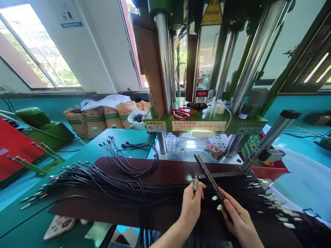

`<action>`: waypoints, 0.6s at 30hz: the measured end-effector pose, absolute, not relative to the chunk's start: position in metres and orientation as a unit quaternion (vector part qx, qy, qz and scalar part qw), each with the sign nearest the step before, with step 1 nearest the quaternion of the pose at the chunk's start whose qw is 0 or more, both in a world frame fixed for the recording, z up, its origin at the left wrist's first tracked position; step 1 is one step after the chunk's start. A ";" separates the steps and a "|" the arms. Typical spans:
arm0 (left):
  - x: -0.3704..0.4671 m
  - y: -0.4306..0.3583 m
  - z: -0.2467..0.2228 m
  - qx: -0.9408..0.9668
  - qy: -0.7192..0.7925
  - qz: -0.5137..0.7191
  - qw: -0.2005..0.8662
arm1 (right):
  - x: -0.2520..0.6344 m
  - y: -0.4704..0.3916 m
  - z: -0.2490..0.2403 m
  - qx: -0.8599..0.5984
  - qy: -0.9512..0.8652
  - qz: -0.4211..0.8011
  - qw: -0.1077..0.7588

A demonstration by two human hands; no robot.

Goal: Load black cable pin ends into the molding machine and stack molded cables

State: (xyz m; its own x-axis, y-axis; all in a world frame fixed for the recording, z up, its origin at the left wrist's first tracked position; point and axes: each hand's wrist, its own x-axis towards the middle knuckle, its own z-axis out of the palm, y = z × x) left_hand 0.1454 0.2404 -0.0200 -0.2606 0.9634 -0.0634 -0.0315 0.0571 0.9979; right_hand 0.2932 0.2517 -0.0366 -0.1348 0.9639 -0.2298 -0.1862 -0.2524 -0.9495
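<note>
Over the brown board, my left hand (191, 204) is closed in a pinch on a small silvery cable connector (195, 183); its cable cannot be followed. My right hand (239, 217) grips the near end of a long dark metal bar (208, 175), which points up and away toward the press. White-tipped connectors (219, 207) stick out beside the bar near my right fingers. Another slotted metal bar (224, 175) lies flat on the board behind it. Black cables (108, 182) run in a thick bundle across the board, with silvery ends at the left and pale connectors (279, 206) at the right.
The green press (207, 124) stands straight ahead, with red-handled scissors (183, 113) on its plate. A coiled cable bundle (131, 162) lies on the brown board (170, 168) at left. A red bin (269, 168) is at right. Paper sacks (95, 120) stand behind the green table (116, 134).
</note>
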 end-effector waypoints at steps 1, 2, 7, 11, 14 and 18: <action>0.145 0.241 -0.020 0.394 0.570 0.568 0.446 | 0.294 0.252 -0.038 -0.475 -0.394 0.639 0.459; 0.145 0.242 -0.021 0.377 0.567 0.581 0.445 | 0.294 0.251 -0.039 -0.472 -0.384 0.646 0.461; 0.149 0.244 -0.024 0.326 0.560 0.590 0.481 | 0.294 0.251 -0.040 -0.469 -0.382 0.652 0.457; 0.147 0.244 -0.018 0.351 0.544 0.527 0.551 | 0.291 0.247 -0.032 -0.471 -0.392 0.634 0.472; 0.144 0.245 -0.016 0.367 0.531 0.491 0.585 | 0.290 0.245 -0.028 -0.468 -0.392 0.636 0.472; 0.140 0.247 -0.014 0.387 0.514 0.461 0.611 | 0.294 0.246 -0.032 -0.451 -0.410 0.653 0.450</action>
